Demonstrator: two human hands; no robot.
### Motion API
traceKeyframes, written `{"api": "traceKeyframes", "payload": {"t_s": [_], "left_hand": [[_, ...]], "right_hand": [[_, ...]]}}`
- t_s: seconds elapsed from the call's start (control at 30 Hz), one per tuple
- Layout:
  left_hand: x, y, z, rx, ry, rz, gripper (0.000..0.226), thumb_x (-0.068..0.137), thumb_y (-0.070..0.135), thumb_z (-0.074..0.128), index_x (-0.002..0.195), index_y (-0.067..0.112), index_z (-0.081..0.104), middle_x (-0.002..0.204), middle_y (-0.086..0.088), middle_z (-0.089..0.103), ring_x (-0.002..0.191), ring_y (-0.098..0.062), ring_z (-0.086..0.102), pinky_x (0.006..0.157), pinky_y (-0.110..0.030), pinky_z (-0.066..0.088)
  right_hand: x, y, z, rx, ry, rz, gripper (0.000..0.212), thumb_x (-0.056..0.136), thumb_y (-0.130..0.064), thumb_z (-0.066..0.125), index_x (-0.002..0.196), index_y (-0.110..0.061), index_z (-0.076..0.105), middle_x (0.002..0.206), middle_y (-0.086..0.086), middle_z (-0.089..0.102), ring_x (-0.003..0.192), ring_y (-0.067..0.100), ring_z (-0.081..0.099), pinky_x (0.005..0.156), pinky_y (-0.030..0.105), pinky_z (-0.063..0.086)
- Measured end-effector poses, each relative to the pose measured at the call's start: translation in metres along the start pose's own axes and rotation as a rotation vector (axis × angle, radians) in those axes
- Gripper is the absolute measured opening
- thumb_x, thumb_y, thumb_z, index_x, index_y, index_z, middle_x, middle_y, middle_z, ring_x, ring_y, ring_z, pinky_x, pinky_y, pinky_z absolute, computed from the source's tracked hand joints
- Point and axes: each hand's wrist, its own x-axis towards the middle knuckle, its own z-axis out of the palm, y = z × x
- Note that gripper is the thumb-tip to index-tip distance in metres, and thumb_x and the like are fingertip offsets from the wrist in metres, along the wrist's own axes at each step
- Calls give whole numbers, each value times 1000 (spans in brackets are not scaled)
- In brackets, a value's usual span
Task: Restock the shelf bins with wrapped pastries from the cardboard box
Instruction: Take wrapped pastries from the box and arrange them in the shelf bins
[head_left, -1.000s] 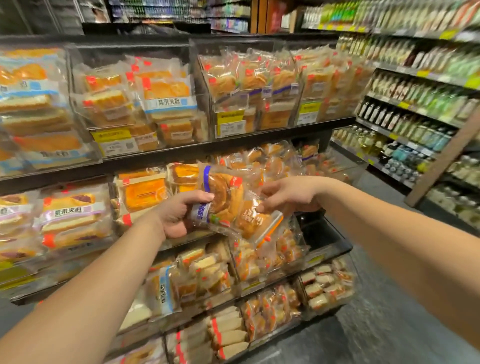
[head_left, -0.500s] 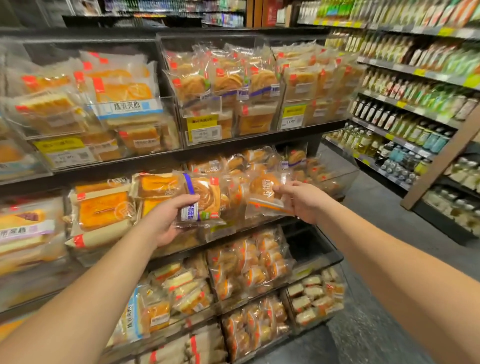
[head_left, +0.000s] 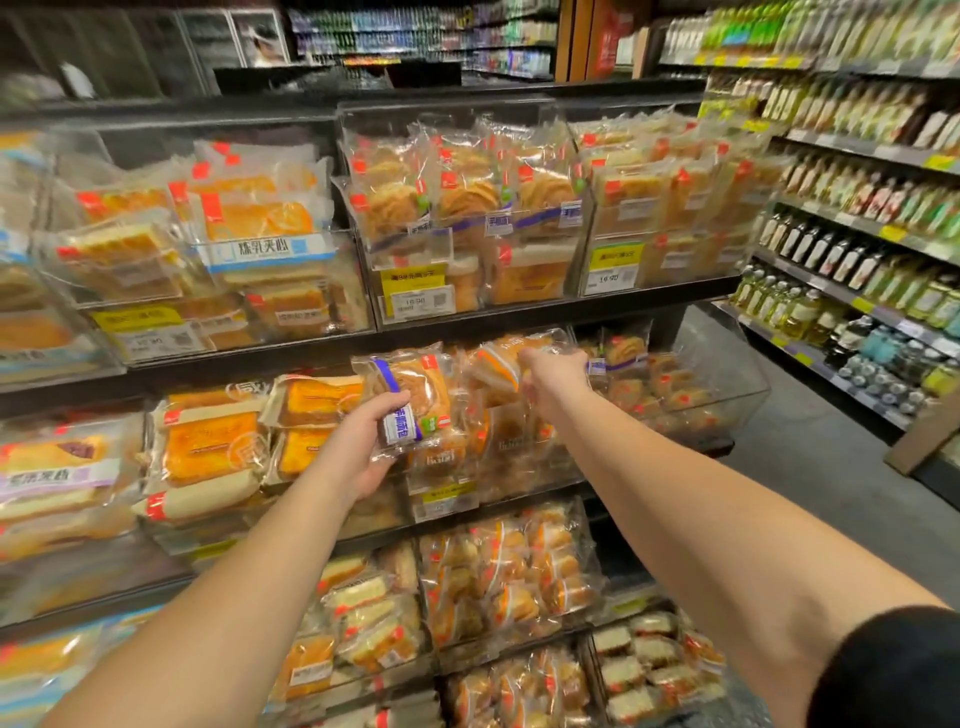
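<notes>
We held a clear-wrapped round golden pastry with a blue-and-white label band (head_left: 415, 402) in our left hand (head_left: 358, 452), thumb curled over its lower label and fingers behind the wrapper, so the hand gripped it in front of the middle shelf. Our right hand (head_left: 553, 376) was stretched further in, its fingers closed on a second clear-wrapped pastry with an orange stripe (head_left: 498, 364), which lay tilted at the top of the clear plastic shelf bin (head_left: 737, 374) row, touching the packets heaped there. We could not tell whether that second packet was already resting on the heap or only carried by the hand.

Just left of our first pastry sat the orange rectangular cake packets (head_left: 213, 447), stacked in their own bin. Above, the upper black shelf (head_left: 519, 312) carried bins of similar round pastries (head_left: 467, 202) with yellow price tags (head_left: 413, 278) on their fronts. Below our arms, lower bins held small wrapped sandwich cakes (head_left: 374, 618). To the right, across the grey floor aisle (head_left: 810, 467), we saw shelves of bottled oils (head_left: 810, 306), somewhat blurred.
</notes>
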Motion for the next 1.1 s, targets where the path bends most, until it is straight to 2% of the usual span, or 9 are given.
{"api": "traceKeyframes", "payload": {"t_s": [0.1,0.23,0.33,0.47,0.57,0.67,0.8,0.93,1.1], "left_hand": [[6,-2,1,12,19,20,24,92,15,64,114,6,65,106,-13,75,99,-28,71,98,-43,51],[10,-5,-1,55,41,36,25,91,16,65,114,7,66,108,-13,74,107,-30,68,102,-45,49],[11,-6,-3,66,62,35,25,91,18,66,114,8,66,108,-12,74,108,-30,68,103,-44,49],[13,-4,-3,95,65,49,31,91,17,65,119,4,65,108,-13,74,104,-29,69,102,-43,49],[15,-2,-5,130,67,35,33,91,17,64,121,4,64,111,-13,73,109,-30,67,106,-44,46],[18,0,-7,154,77,22,34,90,16,65,122,4,64,111,-13,73,108,-29,68,107,-45,45],[19,7,-5,167,98,18,34,88,16,67,120,5,63,104,-11,75,96,-25,72,95,-40,52],[19,12,-1,208,83,19,27,90,13,65,115,5,64,93,-9,77,80,-19,74,76,-31,54],[18,17,-6,244,35,-19,36,88,16,68,121,3,62,101,-11,76,89,-22,73,91,-38,54]], "right_hand": [[7,8,15,-161,68,-28,75,86,-19,68,146,-12,23,119,17,59,95,29,62,82,38,54],[11,18,12,-731,81,-203,89,87,-45,72,153,-10,23,154,14,32,134,34,43,106,43,42],[16,19,1,-1157,138,-609,74,90,-52,65,148,-16,35,151,8,37,139,27,36,113,45,32],[29,21,-8,-1308,-218,-904,54,97,-42,58,146,-25,43,152,1,39,140,24,37,112,43,36],[38,26,-10,-1405,-287,-1021,47,101,-41,51,145,-25,45,149,1,42,135,24,41,103,41,45],[39,30,-2,-1470,-178,-1017,41,103,-40,45,140,-24,48,143,3,47,128,27,44,93,41,47],[36,26,21,-1610,-98,-954,42,104,-33,42,144,-20,46,144,8,43,134,30,38,102,44,40],[39,28,32,-1639,-381,-886,58,103,-31,40,157,-24,21,163,4,18,151,27,10,120,51,21],[39,24,15,-1525,-541,-780,65,104,-37,30,160,-22,-1,167,-2,-5,153,14,-9,123,42,-2]]}}
